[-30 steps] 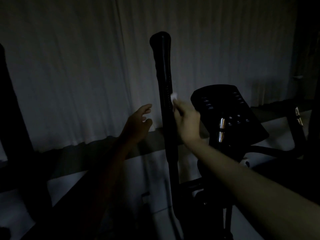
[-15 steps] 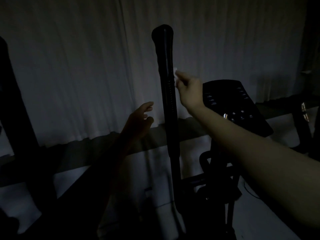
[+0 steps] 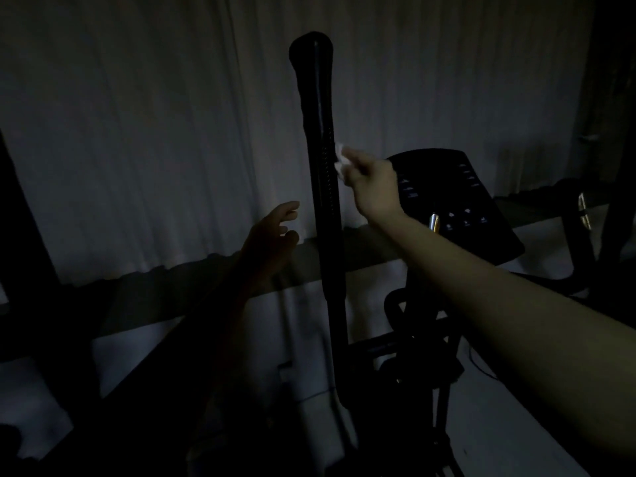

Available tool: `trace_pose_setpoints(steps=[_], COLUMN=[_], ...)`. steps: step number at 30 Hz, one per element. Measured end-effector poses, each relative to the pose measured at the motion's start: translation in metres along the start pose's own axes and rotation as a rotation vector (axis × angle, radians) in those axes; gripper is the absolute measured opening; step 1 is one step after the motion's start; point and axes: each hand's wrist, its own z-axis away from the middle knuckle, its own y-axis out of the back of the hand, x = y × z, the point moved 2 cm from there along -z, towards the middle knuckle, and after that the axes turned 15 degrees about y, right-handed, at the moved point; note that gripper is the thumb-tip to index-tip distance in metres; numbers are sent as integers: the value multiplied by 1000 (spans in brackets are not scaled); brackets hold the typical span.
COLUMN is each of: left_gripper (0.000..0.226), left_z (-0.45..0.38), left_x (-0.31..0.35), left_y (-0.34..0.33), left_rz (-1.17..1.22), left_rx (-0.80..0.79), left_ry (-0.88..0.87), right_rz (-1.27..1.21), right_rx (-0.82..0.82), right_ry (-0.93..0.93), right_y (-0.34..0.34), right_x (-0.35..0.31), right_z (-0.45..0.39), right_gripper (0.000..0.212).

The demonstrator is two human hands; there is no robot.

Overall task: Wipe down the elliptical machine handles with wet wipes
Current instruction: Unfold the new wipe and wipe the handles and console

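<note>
In dim light a tall black elliptical handle (image 3: 318, 139) stands upright in the middle of the view. My right hand (image 3: 373, 187) pinches a small white wet wipe (image 3: 340, 158) and presses it against the handle's right side, about a third of the way down from its top. My left hand (image 3: 273, 235) hovers just left of the handle, lower down, fingers loosely spread and holding nothing; it does not touch the handle.
The machine's black console (image 3: 457, 201) with small lit markings sits right of the handle, a metal grip sensor (image 3: 434, 222) in front of it. A pale curtain (image 3: 137, 132) hangs behind. A dark upright post (image 3: 20, 235) stands at far left.
My right hand slid the wipe up the handle's right side, then came a little way back down. My left hand stayed beside the handle.
</note>
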Motion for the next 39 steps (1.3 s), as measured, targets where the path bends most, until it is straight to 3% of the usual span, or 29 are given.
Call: trace_pose_setpoints(steps=[5, 9, 11, 13, 14, 16, 17, 18, 20, 21, 28, 33, 39], left_gripper=[53, 50, 50, 47, 57, 108, 117, 109, 58, 47, 50, 52, 43], left_z=[9, 13, 13, 14, 18, 17, 16, 19, 22, 23, 22, 19, 19], left_x=[-13, -21, -21, -21, -18, -24, -25, -22, -18, -18, -27, -23, -5], left_y=[-3, -10, -11, -9, -6, -4, -3, -2, -5, -7, -24, -24, -13], left_rz=[28, 27, 22, 24, 12, 5, 16, 12, 24, 29, 72, 56, 72], left_rx=[7, 28, 6, -22, -39, -24, -39, -43, -53, -31, 19, 24, 71], left_ry=[10, 35, 55, 48, 33, -24, -27, -14, 31, 34, 17, -32, -129], right_rz=[187, 159, 141, 109, 76, 12, -6, -14, 29, 54, 126, 91, -12], right_rx=[-7, -177, -218, -154, -111, -79, -84, -90, -93, -99, -372, -194, -149], right_ry=[-4, -158, -162, -120, -99, -81, -91, -96, -97, -99, -194, -115, -18], right_y=[-6, 4, 7, 7, 7, 1, -4, -7, -10, -9, 15, 28, 31], right_x=[30, 69, 69, 57, 49, 37, 35, 35, 43, 50, 84, 60, 26], right_z=[78, 150, 136, 97, 74, 40, 34, 35, 58, 75, 170, 133, 92], right_gripper=[30, 30, 32, 31, 31, 34, 35, 35, 34, 34, 33, 24, 23])
